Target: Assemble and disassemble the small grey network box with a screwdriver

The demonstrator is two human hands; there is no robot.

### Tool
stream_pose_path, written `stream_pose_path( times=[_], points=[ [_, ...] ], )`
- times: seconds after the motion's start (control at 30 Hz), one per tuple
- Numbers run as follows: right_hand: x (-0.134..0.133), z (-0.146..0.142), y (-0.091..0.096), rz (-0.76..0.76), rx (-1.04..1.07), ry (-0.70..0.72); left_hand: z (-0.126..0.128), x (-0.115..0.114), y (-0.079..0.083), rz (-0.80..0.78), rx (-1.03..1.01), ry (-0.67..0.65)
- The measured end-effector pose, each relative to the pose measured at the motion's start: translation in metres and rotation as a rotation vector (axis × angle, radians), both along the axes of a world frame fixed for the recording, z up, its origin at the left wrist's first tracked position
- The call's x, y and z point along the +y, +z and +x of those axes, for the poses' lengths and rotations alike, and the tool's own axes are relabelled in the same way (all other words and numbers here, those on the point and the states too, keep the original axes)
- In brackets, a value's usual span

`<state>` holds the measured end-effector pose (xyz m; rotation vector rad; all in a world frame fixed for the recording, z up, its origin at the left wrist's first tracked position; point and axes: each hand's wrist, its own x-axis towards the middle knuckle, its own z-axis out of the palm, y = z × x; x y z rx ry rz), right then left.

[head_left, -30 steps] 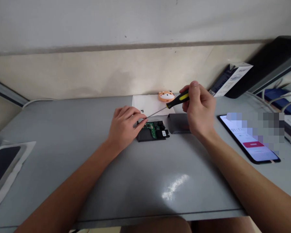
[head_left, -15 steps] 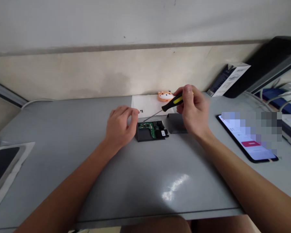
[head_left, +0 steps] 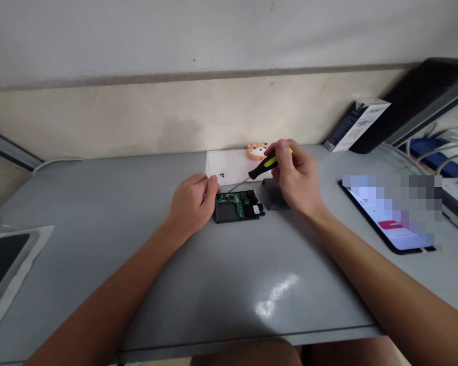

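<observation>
A green circuit board (head_left: 238,207) sits in a dark, open casing (head_left: 226,213) on the grey desk. My left hand (head_left: 193,203) has its thumb and curled fingers closed on the casing's left end; its fingertips are partly hidden. In my right hand (head_left: 297,175) is a black and yellow screwdriver (head_left: 260,170), held at a slant. The tip of its shaft meets the board's far left part; whether a screw is there is too small to tell. Close to my right wrist lies a dark cover piece (head_left: 275,195), partly behind the hand.
Several tiny black pieces (head_left: 222,175) rest on a white paper (head_left: 229,161) behind the casing, beside an orange animal-face case (head_left: 256,151). A phone (head_left: 385,223) with a lit screen lies right. A box (head_left: 356,124) leans at the back right, and a dark device (head_left: 5,259) lies left.
The screwdriver and my right hand have shifted slightly left and down, and the shaft stands a little steeper. My left fingers have closed in on the casing's left end.
</observation>
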<state>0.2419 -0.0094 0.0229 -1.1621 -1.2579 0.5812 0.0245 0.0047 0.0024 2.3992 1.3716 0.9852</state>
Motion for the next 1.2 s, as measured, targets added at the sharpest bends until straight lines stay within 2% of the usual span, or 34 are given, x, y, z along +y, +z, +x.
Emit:
stream_pose_path(
  times=[0.6,0.77,0.93,1.13,1.2],
  points=[
    [-0.002,-0.006,0.002,0.045,-0.089,0.003,-0.001,0.002,-0.005,-0.011,0.059,-0.071],
    [0.001,-0.015,0.010,0.067,-0.111,0.081,-0.001,0.003,-0.005,-0.022,0.067,-0.065],
    [0.015,-0.026,0.021,0.073,-0.177,0.160,-0.003,0.004,-0.004,-0.046,0.055,-0.081],
    [0.028,-0.050,0.033,0.086,-0.128,0.356,-0.005,0.005,-0.002,-0.078,0.072,-0.074],
    [0.027,-0.058,0.031,0.113,-0.052,0.373,-0.005,0.005,-0.002,-0.096,0.081,-0.063]
  ],
)
